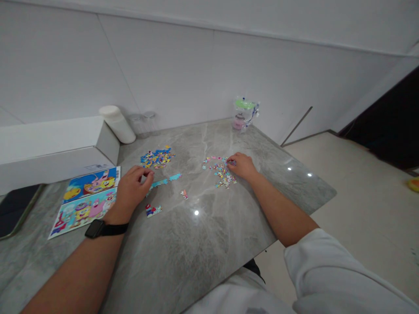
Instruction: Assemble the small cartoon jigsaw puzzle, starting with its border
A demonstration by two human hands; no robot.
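Here, the big grey table (209, 244) was under both hands. The picture sheet (94, 207) lay flat beside the left hand (131, 189), maybe for easy looking. That hand was half curled; I couldn't tell if it held anything. The right hand (242, 166) bent its fingers by the loose puzzle pieces (225, 178), maybe for picking; its grip was hidden. The blue strip (164, 181) lay near the left fingers.

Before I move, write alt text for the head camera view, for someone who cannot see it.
A person's right hand is at a loose pile of jigsaw pieces on a grey marbled table; the left hand is beside a light-blue strip of pieces. A blue-and-yellow pile lies farther back, a cartoon picture sheet at left.
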